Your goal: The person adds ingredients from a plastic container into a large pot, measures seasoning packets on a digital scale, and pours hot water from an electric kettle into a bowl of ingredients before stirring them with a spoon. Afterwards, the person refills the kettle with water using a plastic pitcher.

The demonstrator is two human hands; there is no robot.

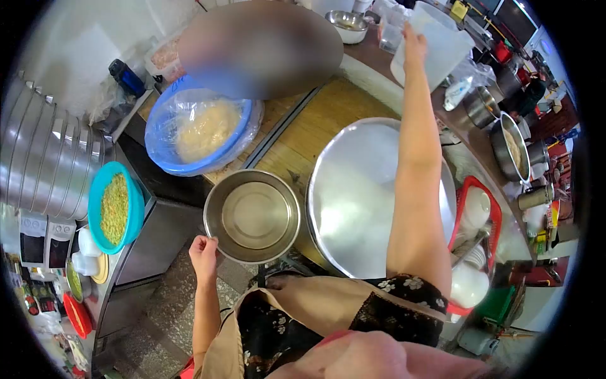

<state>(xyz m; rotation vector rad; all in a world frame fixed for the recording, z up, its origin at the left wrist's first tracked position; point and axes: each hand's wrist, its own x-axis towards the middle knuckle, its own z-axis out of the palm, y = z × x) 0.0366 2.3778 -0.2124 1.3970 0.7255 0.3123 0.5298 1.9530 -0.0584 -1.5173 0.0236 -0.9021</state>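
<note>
My left hand pinches the near-left rim of a round stainless steel bowl, whose inside looks bare. My right arm reaches far forward across a large round metal lid or tray. At its end my right hand is closed on the edge of a translucent white plastic container, which appears tilted. Its contents, if any, cannot be made out. Left of the wooden board is a blue basin, with pale dough under clear plastic film.
A turquoise bowl of chopped yellow-green food stands at the left, below stacked metal steamers. A red basket of white dishes is at my right. Pots and plastic bags line the right counter. A blurred patch covers the top middle.
</note>
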